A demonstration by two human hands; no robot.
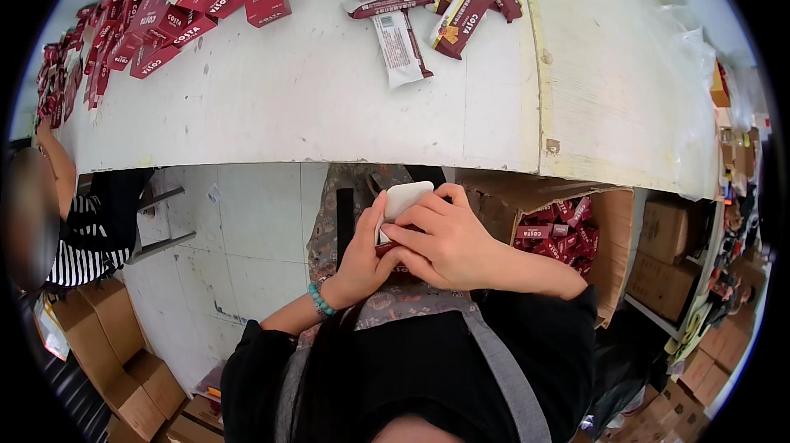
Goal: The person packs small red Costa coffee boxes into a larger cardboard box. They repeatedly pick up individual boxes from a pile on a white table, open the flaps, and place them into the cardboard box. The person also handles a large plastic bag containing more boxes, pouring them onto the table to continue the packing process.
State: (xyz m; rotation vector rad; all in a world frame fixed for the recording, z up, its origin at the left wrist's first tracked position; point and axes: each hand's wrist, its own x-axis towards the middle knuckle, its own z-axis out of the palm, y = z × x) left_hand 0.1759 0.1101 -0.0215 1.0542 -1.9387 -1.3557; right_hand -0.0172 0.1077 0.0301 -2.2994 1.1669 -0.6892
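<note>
Between my two hands, below the table's front edge, is a small red carton (386,248) with its white flap (408,195) raised. My left hand (361,258) grips the carton from the left side. On the right, my right hand (435,236) bends its fingers over the carton's opening, its thumb low on the carton's front. The fingers hide the inside, so I cannot tell what is in it. On the table lie red-and-white wrapped snack packets (460,18), and one packet shows its white back (398,48).
Red cartons (162,23) are heaped at the table's (308,103) upper left. A cardboard box (614,252) of filled-looking red cartons (558,233) stands beneath the edge on my right. At far left another person (92,233) sits by the table; brown boxes (114,344) stand lower left.
</note>
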